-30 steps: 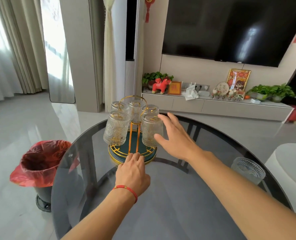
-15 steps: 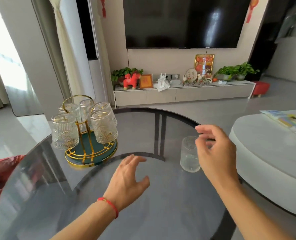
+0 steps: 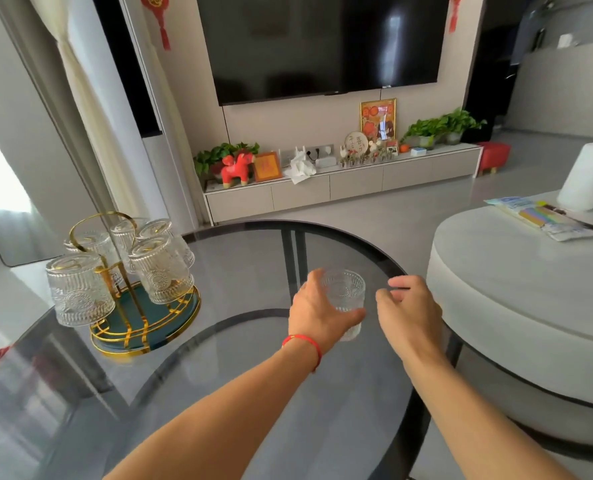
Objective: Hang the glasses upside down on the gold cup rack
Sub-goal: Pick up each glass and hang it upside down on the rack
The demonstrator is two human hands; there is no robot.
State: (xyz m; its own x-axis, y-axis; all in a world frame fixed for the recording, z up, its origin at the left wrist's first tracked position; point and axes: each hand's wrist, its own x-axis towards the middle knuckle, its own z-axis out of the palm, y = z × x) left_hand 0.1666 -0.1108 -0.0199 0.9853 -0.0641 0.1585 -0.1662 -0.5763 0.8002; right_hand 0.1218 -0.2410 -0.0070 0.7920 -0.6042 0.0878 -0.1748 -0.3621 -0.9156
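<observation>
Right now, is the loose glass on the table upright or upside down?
Upright: the glass stands on the glass table with its open rim on top, the left hand wrapped around it.

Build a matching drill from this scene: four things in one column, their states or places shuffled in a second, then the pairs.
1. left hand
2. right hand
3. clear ribbed loose glass
4. gold wire cup rack

A. holds several upturned glasses
B. upright on the dark round glass table
C. wrapped around the glass
D. open, empty, beside the glass

Pairs: 1-C, 2-D, 3-B, 4-A
</observation>
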